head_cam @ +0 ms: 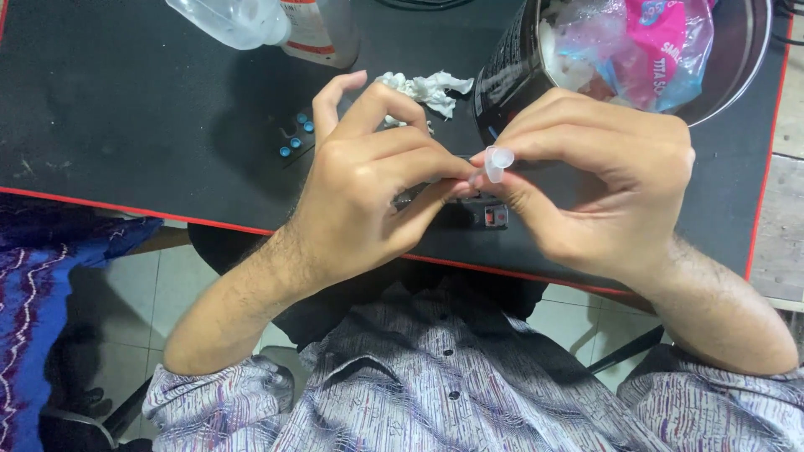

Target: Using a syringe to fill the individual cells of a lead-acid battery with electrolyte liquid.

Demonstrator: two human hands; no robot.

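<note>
My right hand [603, 192] pinches a small clear plastic tube [497, 162] between thumb and fingers, its open end up. My left hand [368, 192] meets it from the left, thumb and fingertips closed on the tube's lower end. Both hands hover above the front part of a black desk mat [126, 117] with a red border. What lies between the fingertips is hidden. A small dark device with a red switch [494, 216] rests on the mat just below the hands.
Several small blue caps [296, 138] lie left of my left hand. A crumpled white tissue [427, 88] sits behind the hands. A black round bin [729, 67] holding plastic bags stands back right. A clear plastic bottle [251, 21] lies at the back left.
</note>
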